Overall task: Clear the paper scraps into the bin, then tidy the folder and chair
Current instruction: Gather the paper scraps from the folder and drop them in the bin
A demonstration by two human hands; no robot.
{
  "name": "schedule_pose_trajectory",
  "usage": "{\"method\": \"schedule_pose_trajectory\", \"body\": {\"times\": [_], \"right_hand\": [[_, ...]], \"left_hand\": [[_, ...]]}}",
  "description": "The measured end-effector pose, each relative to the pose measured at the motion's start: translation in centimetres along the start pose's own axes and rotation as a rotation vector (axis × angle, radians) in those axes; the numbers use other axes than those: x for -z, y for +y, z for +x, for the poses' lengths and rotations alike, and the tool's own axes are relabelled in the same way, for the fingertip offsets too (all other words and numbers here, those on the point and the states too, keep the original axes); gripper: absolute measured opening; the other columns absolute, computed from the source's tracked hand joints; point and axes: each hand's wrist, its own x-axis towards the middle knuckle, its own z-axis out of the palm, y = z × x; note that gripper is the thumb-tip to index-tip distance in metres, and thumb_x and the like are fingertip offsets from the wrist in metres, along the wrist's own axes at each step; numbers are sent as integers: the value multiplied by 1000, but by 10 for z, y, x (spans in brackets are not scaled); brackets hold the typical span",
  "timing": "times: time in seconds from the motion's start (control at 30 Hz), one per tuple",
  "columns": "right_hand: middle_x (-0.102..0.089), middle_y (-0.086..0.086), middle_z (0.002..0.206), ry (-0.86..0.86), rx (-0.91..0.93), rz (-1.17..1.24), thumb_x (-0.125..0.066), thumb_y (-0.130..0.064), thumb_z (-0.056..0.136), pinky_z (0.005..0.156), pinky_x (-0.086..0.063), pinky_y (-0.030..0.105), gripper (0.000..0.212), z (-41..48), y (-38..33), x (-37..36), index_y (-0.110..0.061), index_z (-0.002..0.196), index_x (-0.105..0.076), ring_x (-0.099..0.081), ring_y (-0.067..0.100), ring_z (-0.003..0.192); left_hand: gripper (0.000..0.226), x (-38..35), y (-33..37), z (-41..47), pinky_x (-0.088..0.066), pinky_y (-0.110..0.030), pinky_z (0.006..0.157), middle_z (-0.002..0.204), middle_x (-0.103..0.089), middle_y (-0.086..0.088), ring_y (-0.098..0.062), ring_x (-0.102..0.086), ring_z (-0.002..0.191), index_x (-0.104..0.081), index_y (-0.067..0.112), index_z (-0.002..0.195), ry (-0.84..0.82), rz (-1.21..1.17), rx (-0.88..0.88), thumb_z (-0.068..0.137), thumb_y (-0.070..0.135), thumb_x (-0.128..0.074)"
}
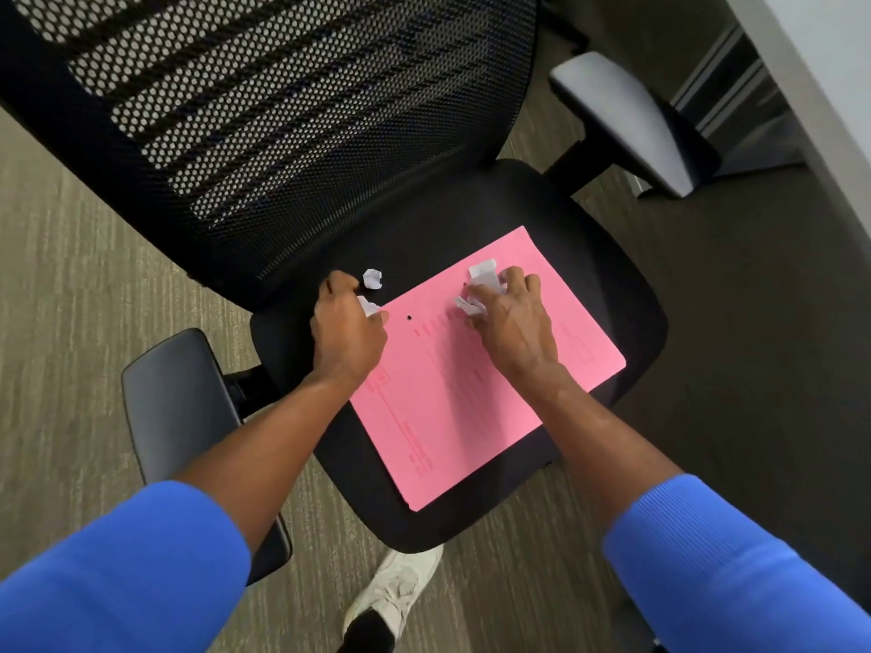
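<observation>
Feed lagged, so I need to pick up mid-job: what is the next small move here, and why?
Probably reach the left hand forward to pinch the loose crumpled scrap on the chair seat. It lies just beyond that hand's fingers, apart from the pink folder, while the right hand is already closed on scraps. No bin is in view.

1 head-worn camera looks steeply down (wide-angle, close) onto the chair seat from its front edge.

Even indoor light, soft shadows, edges distorted.
</observation>
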Motion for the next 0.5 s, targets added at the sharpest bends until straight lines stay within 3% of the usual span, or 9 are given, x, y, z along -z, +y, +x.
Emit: {"method": "schedule_pose_trajectory", "body": {"times": [0.13, 0.23, 0.33, 0.5], "right_hand": [[-51, 15, 136, 60, 7, 13, -73, -25, 98, 87, -57, 43, 40, -6, 1, -3, -19, 137, -68, -48, 34, 124], [-54, 13, 129, 88, -19, 39, -69, -28, 101, 79, -47, 32, 35, -8, 1, -8, -16, 133, -68, -48, 27, 112], [-58, 14, 121, 133, -4, 22, -69, -24, 100, 75, -39, 29, 29, -13, 3, -14, -14, 127, -71, -51, 30, 107], [-60, 12, 106, 199, -7, 91, -71, -18, 99, 70, -35, 30, 23, -23, 5, -18, -10, 120, -74, -43, 24, 92]], "left_hand": [[76, 3, 6, 14, -52, -53, 113, 150, -53, -25, -43, -59, 134, -40, 11, 156, -32, 10, -25, 92, 12, -82], [79, 3, 10, 29, -49, -53, 114, 151, -53, -23, -41, -56, 139, -39, 15, 162, -76, 102, -85, 94, 13, -79], [61, 2, 11, 39, -53, -51, 108, 142, -59, -21, -38, -62, 131, -55, 12, 151, -132, 219, -109, 95, 13, -78], [38, 1, 7, 39, -60, -41, 94, 129, -65, -17, -33, -69, 117, -71, 8, 130, -77, 217, -144, 93, 7, -79]]}}
